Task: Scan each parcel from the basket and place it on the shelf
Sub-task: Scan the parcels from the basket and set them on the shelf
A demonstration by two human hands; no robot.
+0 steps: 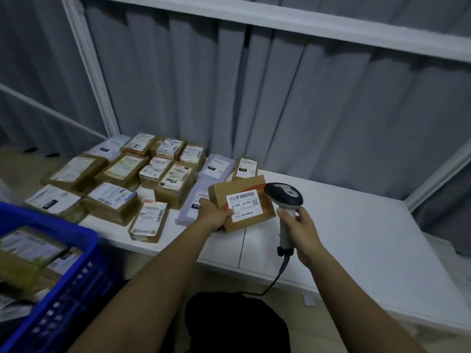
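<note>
Parcel (242, 203) sits gripped in my left hand (215, 215), label up; beside the parcel, my right hand (300, 231) grips the scanner (284, 197), aimed at its barcode.

A grey pleated curtain (293, 98) hangs behind the white frame (86, 59) and covers the whole background; its folds run from top to bottom. A black shape (237, 324) lies low in the middle; a small pale tag (309, 300) lies on the floor (331, 335) just beside it.

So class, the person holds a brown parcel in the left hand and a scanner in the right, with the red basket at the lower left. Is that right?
Not quite: the basket is blue, as the head view shows. The left hand does hold the brown parcel, the right hand the scanner.
</note>
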